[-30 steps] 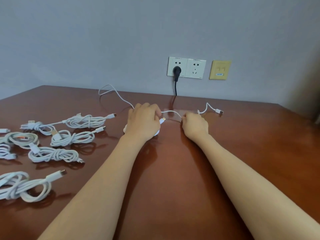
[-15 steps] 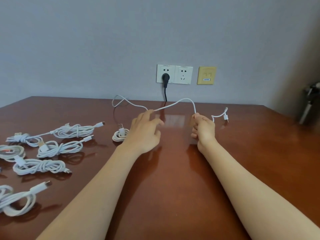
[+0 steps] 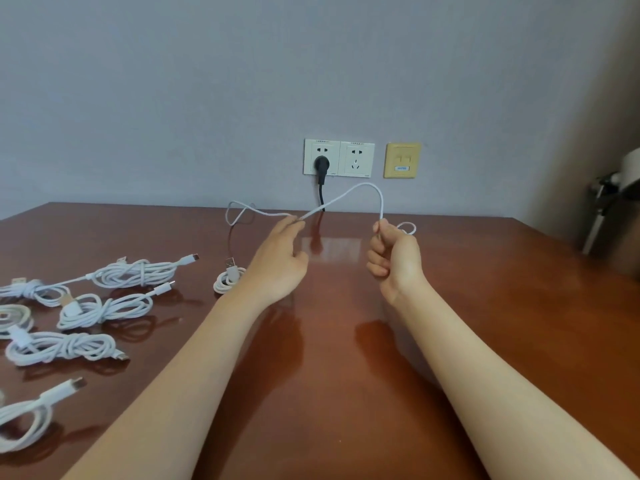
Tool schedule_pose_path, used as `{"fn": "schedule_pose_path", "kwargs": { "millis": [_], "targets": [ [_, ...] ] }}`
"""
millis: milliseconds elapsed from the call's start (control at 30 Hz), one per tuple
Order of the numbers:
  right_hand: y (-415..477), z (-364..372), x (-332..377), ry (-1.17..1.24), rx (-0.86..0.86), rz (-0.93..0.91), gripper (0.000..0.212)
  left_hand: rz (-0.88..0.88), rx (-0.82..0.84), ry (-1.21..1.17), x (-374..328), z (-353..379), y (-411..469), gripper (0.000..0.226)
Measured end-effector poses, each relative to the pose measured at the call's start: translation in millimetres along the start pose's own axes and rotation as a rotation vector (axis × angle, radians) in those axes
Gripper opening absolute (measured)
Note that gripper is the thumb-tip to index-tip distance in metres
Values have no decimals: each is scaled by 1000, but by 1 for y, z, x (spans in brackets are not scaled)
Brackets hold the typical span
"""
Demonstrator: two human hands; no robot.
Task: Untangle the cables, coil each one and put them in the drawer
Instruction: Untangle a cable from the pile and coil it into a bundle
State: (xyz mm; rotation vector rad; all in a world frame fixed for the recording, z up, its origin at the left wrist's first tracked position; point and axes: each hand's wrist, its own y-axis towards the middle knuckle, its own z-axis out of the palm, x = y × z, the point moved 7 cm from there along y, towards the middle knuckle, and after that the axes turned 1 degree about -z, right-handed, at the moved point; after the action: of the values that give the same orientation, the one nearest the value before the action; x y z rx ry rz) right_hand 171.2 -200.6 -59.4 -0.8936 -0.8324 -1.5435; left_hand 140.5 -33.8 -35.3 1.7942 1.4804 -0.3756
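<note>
White cable [image 3: 364,184] arches above the table [image 3: 485,306] between both hands. Left hand [image 3: 277,265] pinches it at the fingertips; right hand [image 3: 394,258] grips it in a curled fist. Small coil [image 3: 227,282] just left of left hand; bundled cables [image 3: 104,306] farther left.

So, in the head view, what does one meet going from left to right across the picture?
Coiled white cables → small coil with a USB plug → left hand, pinching the loose white cable → right hand, gripping the same cable → metal stand at the right edge.
</note>
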Motion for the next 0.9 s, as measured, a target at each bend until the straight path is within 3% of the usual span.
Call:
{"fn": "schedule_pose_path", "kwargs": {
  "millis": [100, 167, 267, 333, 433, 500, 633, 767, 833, 900],
  "targets": [
    [1, -17, 5, -284, -231, -58, 24, 19, -44, -139, -4, -3, 0, 45],
    [2, -24, 12, -481, -331, -184, 35, 24, -39, -206, -10, -2, -1, 42],
    [-10, -10, 36, -709, -281, -589, 51, 14, 20, -311, -22, 5, -4, 41],
    [-21, 12, 38, -813, -106, -745, 55, 13, 61, -356, -27, 9, -7, 42],
    [-24, 36, 16, -792, 188, -570, 65, 9, 119, -425, -31, 13, -11, 44],
    [-24, 39, 9, -774, 252, -503, 67, 3, 150, -455, -31, 13, -12, 44],
    [-19, 29, 10, -817, 223, -404, 41, -3, 200, -517, -30, 11, -15, 46],
    [-23, 36, -5, -687, 426, -99, 23, -6, 261, -589, -27, 15, -16, 46],
    [-30, 46, -8, -733, 497, -130, 17, -23, 231, -601, -23, 14, -13, 44],
    [-31, 49, -5, -779, 437, -226, 20, -26, 97, -548, -16, 7, -8, 44]
  ]
}}
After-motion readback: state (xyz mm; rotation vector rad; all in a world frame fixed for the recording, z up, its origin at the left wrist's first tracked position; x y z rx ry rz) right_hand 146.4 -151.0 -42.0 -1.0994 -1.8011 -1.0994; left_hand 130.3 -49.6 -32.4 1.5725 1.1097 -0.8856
